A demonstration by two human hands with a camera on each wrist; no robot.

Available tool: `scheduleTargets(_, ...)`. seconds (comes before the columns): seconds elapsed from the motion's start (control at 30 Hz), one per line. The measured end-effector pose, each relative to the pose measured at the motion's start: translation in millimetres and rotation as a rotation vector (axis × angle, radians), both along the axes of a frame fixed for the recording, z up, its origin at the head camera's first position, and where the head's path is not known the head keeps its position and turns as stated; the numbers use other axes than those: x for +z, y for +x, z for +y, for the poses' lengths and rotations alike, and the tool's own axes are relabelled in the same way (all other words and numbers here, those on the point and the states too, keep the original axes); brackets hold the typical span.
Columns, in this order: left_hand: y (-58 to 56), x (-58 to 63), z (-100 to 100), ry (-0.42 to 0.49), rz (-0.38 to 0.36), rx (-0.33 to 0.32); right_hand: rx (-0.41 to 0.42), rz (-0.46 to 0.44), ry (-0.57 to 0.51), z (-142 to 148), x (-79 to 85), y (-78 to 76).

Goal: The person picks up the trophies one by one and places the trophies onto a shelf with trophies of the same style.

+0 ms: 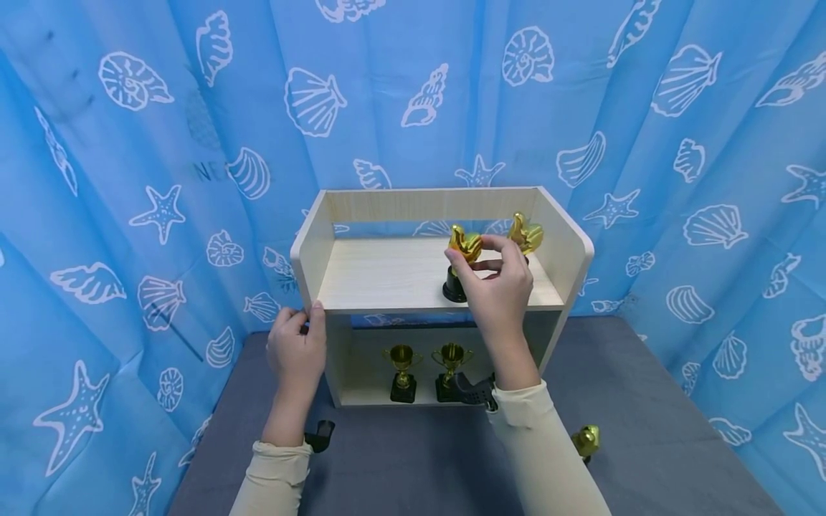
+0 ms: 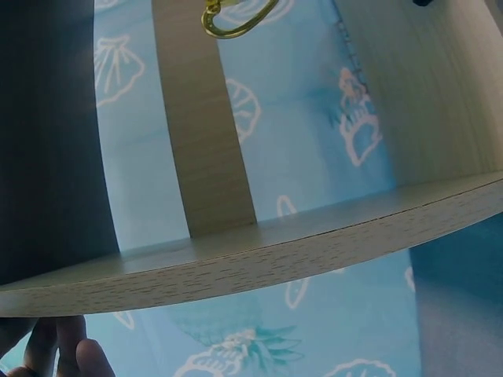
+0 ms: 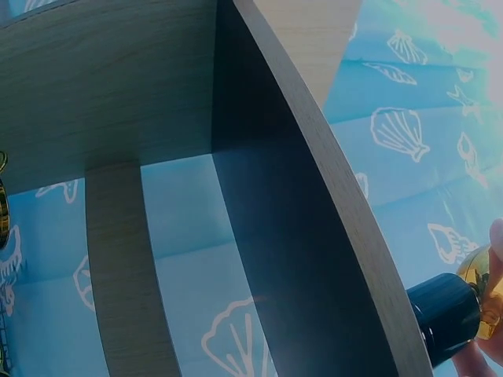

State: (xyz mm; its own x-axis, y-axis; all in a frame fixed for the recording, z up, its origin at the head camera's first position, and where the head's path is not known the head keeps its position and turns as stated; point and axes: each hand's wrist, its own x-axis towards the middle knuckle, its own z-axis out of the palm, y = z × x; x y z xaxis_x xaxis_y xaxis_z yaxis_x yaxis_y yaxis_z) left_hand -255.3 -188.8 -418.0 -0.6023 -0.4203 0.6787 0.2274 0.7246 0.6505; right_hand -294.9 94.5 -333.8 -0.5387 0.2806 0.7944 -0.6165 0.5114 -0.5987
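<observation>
My right hand [image 1: 502, 290] pinches the gold top of a small trophy [image 1: 466, 244] between thumb and fingers. In the right wrist view, the black round base [image 3: 448, 316] of that trophy meets the edge of the upper board. A similar gold-topped trophy [image 1: 525, 233] stands behind my hand on the right, its base mostly hidden. My left hand [image 1: 298, 344] grips the left side panel of the pale wooden shelf [image 1: 374, 276], thumb at its front edge. Its fingertips [image 2: 93, 357] show against the panel's outer side in the left wrist view.
Two gold cup trophies, one left [image 1: 403, 373] and one right [image 1: 450, 369], stand on black bases in the lower compartment. Another gold-topped trophy [image 1: 586, 441] is on the grey table [image 1: 400, 466], partly behind my right sleeve. A blue shell-print curtain [image 1: 400, 86] hangs behind.
</observation>
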Motion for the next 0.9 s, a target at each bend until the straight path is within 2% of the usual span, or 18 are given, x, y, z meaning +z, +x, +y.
scheduleTargets(0.43, 1.5, -1.9, 0.3, 0.020, -0.025, -0.009, 0.021, -0.001, -0.007, 0.9, -2.5, 0.6)
scheduleTargets(0.9, 1.2, -0.7, 0.8, 0.013, -0.011, 0.004, 0.038, -0.015, -0.008, 1.7, -6.3, 1.7)
